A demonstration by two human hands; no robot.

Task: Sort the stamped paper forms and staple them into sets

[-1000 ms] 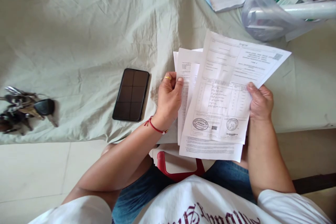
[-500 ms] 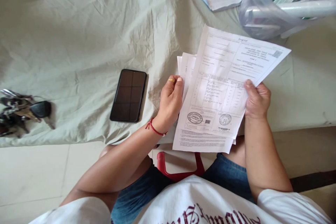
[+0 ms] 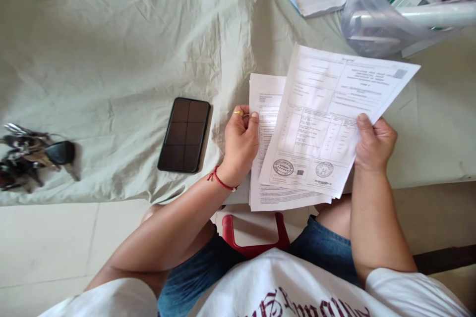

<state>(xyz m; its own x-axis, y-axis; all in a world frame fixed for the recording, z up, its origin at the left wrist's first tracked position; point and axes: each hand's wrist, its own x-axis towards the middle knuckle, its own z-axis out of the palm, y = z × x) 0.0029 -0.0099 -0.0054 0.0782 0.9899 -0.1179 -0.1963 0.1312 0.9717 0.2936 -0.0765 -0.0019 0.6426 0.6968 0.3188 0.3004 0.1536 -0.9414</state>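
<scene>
Sheets: two white printed paper sheets (image 3: 327, 124) show (more may be hidden), over the cloth-covered tabletop (image 3: 111, 59) edge.
Left hand (image 3: 240, 141): fingers pinch the under sheet.
Right hand (image 3: 374, 143): fingers pinch the stamped top sheet.
Change: top sheet has slid right.
Others: one black phone (image 3: 185, 134), one key bunch (image 3: 33, 153).

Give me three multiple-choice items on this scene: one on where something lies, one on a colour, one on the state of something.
1. Where does the phone lie?
A. on the cloth, left of the left hand
B. on the floor
C. on top of the papers

2. What colour is the wrist band on the left arm?
A. blue
B. red
C. green

3. What is the state of the top sheet?
A. crumpled into a ball
B. lying flat on the cloth, untouched
C. held in the right hand, tilted

Answers:
1 A, it rests screen up on the cloth beside the left hand.
2 B, a red cord circles the wrist.
3 C, the right hand grips its edge while the left holds the sheets under it.
</scene>
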